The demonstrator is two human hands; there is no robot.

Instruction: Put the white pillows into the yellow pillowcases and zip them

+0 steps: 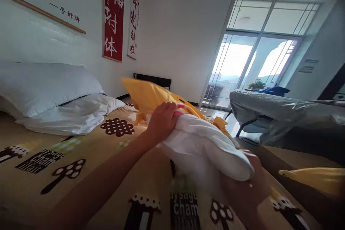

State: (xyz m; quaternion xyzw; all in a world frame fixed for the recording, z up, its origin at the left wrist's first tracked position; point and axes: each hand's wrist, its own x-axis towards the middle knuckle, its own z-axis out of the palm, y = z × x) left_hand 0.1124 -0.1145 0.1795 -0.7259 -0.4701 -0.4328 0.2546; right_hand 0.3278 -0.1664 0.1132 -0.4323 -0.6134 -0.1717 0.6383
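My left hand [163, 120] is closed on the rim of a yellow pillowcase [151, 95], where pink patches show by the fingers. A white pillow [196, 143] lies against the open side of the case, tilted toward me, its far part covered by the yellow cloth. Around the near right end of the pillow, my right hand [249, 176] is closed, with the fingers partly behind the white fabric and slightly blurred. Both pillow and case are above a patterned tan bedsheet [107, 165].
White pillows [51, 84] rest at the left by the wall. To the right stands a plastic-covered piece of furniture [272, 104]. Yellow cloth [315, 179] lies at the right edge. Beyond are a glass door [242, 61] and hanging scrolls [113, 18].
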